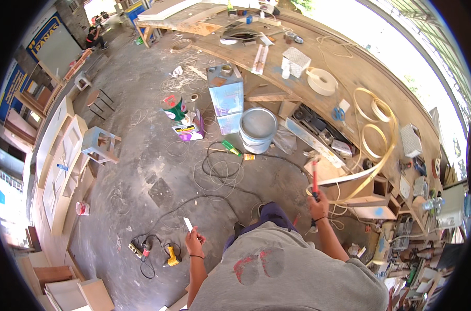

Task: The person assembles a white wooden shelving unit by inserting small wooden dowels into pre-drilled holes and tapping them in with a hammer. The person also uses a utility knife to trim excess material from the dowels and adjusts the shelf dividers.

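Note:
My left hand is closed on a small white strip that sticks up past the fingers. Farther right, beside the workbench, my right hand grips a slim red tool with a dark lower part; its exact kind is unclear. The tool points away from me, toward the pale wood at the bench's near edge. Just beyond this hand, a roll of cream edging strip lies in loose loops, one end trailing past the hand.
A lidded metal bucket, a tall tin and a green can stand on the floor ahead. Cables wind across the floor to a yellow power tool. A stool stands left; blue scissors lie on the workbench.

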Demonstrator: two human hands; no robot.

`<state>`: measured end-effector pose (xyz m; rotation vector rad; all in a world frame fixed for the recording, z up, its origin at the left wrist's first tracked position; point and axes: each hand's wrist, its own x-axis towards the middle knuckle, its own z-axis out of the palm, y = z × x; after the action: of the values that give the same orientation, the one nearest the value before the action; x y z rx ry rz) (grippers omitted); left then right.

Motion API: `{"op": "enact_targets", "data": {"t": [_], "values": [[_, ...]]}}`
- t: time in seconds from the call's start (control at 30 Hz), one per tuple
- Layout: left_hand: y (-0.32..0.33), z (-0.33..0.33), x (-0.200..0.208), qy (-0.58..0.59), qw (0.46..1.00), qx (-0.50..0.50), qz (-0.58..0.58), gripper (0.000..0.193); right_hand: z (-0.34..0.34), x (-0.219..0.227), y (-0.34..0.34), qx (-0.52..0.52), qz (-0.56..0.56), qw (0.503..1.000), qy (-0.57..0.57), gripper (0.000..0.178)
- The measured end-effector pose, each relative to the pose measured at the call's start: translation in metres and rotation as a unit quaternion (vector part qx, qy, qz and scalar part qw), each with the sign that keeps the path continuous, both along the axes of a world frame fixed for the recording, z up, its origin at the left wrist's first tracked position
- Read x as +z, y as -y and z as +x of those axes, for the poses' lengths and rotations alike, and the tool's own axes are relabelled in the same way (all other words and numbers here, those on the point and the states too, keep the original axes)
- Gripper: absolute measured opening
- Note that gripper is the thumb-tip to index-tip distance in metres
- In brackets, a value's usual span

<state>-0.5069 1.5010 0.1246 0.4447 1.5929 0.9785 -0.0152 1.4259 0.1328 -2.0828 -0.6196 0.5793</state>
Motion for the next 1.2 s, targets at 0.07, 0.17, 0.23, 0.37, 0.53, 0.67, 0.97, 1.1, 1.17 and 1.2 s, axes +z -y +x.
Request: {"op": "enact_targets", "data": {"t": [0.07,0.17,0.23,0.37,0.53,0.67,0.97,1.1,1.17,1.2], "values": [[-0.011,0.007,-0.004,-0.005,1.0,0.001,-0.007,0.026,0.023,0.013,-0.031,-0.037,0.04,0.996,0.064,0.042],[-0.036,0.034,0.0,-0.004,1.0,0.007,0.002,0.026,0.096,0.034,-0.067,-0.102,0.094,0.985,0.099,0.043],[-0.053,0.053,-0.004,-0.005,1.0,0.029,0.012,0.027,0.157,0.037,-0.094,-0.083,0.137,0.973,0.167,0.043],[-0.087,0.101,-0.015,-0.009,0.998,0.059,0.022,0.028,0.261,0.041,-0.15,-0.063,0.118,0.974,0.184,0.038],[-0.132,0.188,0.018,0.12,0.986,0.119,0.008,0.029,0.272,0.002,-0.192,-0.041,0.186,0.976,0.103,0.039],[-0.173,0.241,0.059,0.224,0.968,0.091,0.061,0.03,0.19,0.007,-0.246,0.125,0.321,0.936,0.071,0.034],[-0.248,0.241,0.085,0.338,0.918,0.198,0.057,0.035,0.042,0.043,-0.338,0.493,0.015,0.869,-0.048,0.028],[-0.274,0.196,0.065,0.404,0.879,0.253,0.037,0.032,-0.009,0.051,-0.382,0.677,0.047,0.73,0.087,0.025],[-0.292,0.169,0.06,0.446,0.857,0.251,0.059,0.029,-0.046,0.048,-0.419,0.745,0.069,0.651,0.124,0.024],[-0.301,0.151,0.057,0.474,0.842,0.245,0.082,0.029,-0.075,0.053,-0.438,0.77,0.072,0.621,0.129,0.023]]}}
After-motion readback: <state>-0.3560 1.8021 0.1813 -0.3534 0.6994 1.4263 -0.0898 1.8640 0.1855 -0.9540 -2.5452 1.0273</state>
